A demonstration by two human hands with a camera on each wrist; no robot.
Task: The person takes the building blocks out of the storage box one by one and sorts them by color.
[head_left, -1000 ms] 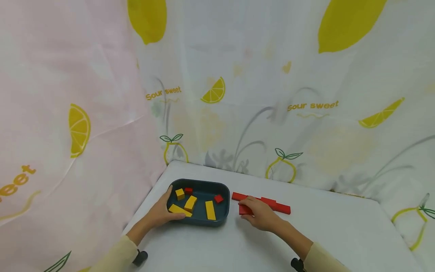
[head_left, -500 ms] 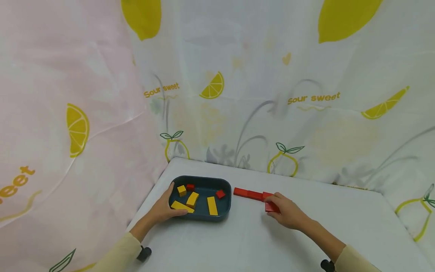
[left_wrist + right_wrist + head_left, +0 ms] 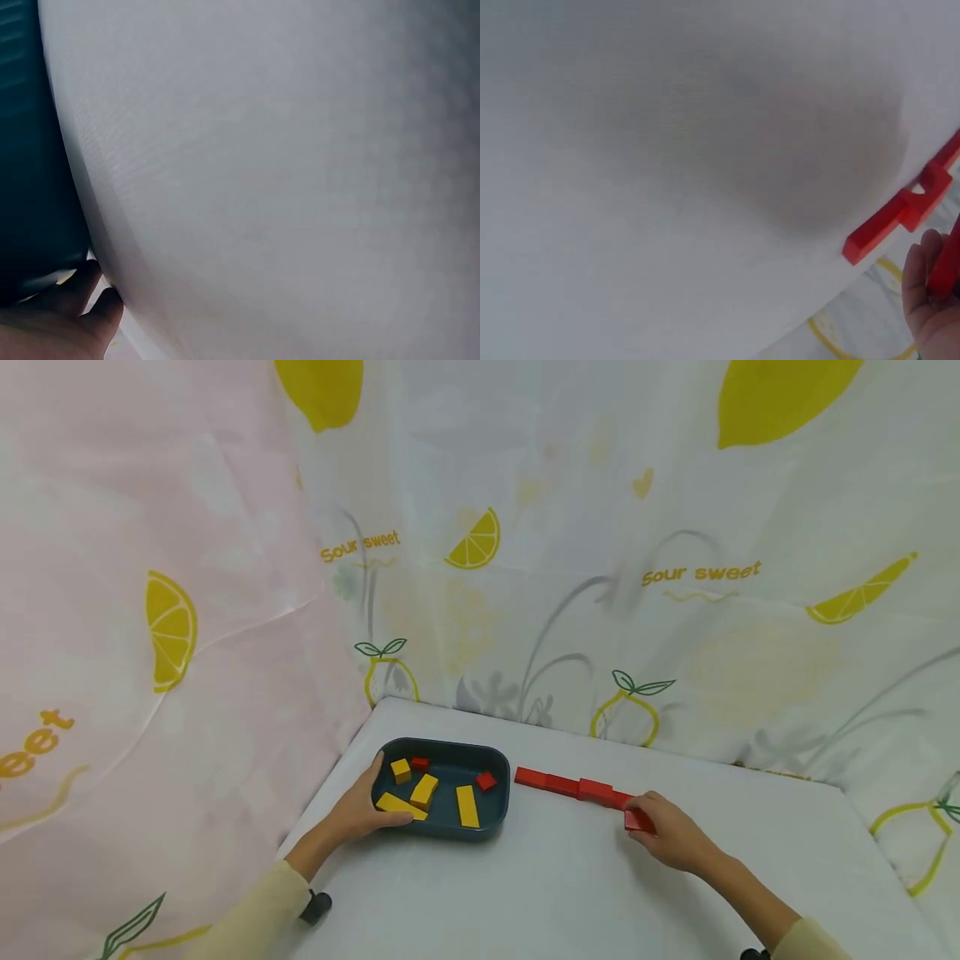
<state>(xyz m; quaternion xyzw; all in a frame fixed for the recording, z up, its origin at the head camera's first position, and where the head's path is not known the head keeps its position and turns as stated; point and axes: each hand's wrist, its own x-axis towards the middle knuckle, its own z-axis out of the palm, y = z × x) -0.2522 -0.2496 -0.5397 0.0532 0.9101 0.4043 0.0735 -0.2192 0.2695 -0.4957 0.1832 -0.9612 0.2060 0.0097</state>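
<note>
My left hand [image 3: 360,802] grips the left end of a dark blue-green tray [image 3: 450,833], its thumb over the near rim. Several yellow blocks [image 3: 467,807] and two small red blocks [image 3: 486,781] lie inside. In the left wrist view, fingertips [image 3: 86,281] sit at the side of the tray [image 3: 34,157]. Right of the tray, a row of red blocks [image 3: 562,785] slants across the table. My right hand [image 3: 675,837] pinches another red block [image 3: 639,822] at the row's right end. An arch-shaped red block [image 3: 928,196] shows in that row in the right wrist view.
A white cloth covers the table [image 3: 555,893]. Behind it hangs a white curtain [image 3: 555,527] with lemon prints, and a pink one [image 3: 232,652] hangs along the left side.
My right hand has carried the red block rightward along the row, from near the tray to its far end, uncovering the blocks behind. My left hand stays on the tray.
</note>
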